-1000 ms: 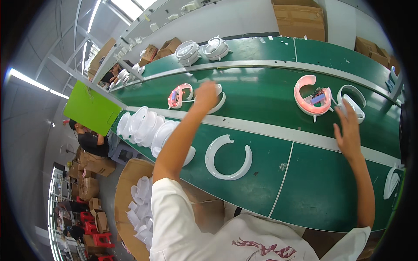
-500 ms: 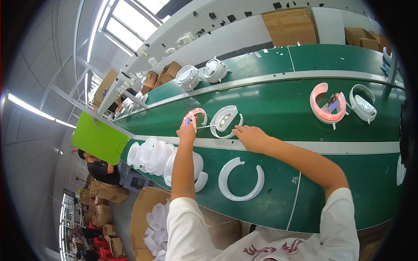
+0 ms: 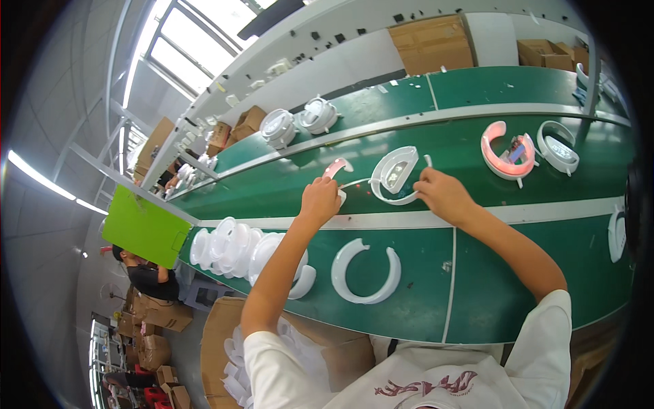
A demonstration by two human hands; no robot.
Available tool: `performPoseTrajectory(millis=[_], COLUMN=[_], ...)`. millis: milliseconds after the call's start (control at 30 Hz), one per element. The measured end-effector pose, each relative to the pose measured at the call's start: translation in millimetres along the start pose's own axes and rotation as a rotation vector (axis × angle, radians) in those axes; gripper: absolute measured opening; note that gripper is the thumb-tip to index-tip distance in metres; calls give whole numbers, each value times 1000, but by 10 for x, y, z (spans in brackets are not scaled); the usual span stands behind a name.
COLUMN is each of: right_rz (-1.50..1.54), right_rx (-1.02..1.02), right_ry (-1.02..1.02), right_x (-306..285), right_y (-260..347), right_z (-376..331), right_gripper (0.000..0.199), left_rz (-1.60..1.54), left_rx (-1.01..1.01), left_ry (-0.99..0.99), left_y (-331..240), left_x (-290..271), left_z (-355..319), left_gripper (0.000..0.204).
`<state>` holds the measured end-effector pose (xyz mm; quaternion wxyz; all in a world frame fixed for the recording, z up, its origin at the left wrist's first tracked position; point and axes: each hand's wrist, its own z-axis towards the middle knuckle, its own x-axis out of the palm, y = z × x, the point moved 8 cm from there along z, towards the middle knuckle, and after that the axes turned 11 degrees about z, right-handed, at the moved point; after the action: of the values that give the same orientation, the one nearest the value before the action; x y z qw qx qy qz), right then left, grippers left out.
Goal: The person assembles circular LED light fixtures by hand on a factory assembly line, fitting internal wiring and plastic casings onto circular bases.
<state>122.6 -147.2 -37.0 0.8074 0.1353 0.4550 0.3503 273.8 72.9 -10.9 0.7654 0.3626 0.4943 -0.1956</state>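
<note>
On the green belt, my left hand [image 3: 320,200] is closed round a white C-shaped ring housing [image 3: 338,167], whose curved end shows a faint pink glow; the rest is hidden behind the fingers. A short white cable [image 3: 355,183] runs from it to a second white ring housing with a half-disc panel [image 3: 396,172]. My right hand [image 3: 443,196] grips that second housing by its right rim, thumb and fingers closed. Nearer me on the bench lies a loose white C-shaped ring [image 3: 345,278], touched by neither hand.
To the right on the belt sit a pink-lit ring housing [image 3: 492,155] and its white partner [image 3: 560,153]. White covers [image 3: 235,245] pile up at left. Two round white units [image 3: 278,128] stand beyond the metal rail. A cardboard box [image 3: 216,341] of white pieces is below left.
Both hands have moved right along the belt, carrying the two cabled ring housings with them. The pink glow at my left hand shows less. The view has shifted slightly.
</note>
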Motion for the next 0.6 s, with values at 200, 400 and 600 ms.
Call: performPoseTrajectory(millis=[200, 400, 600], right_rz=[-27, -98, -301], right_rx=[81, 402, 526], right_ry=[-144, -158, -210], right_x=[-1152, -1657, -1925], right_y=[398, 473, 505], right_z=[-1119, -2226, -2709], right_gripper=[13, 19, 32], left_rz=[27, -34, -413], left_rx=[300, 549, 628], left_ry=[-50, 27, -65], left_y=[-1587, -2986, -3195], left_x=[-760, -1313, -1473], left_z=[-361, -806, -776], left_gripper=[22, 17, 16])
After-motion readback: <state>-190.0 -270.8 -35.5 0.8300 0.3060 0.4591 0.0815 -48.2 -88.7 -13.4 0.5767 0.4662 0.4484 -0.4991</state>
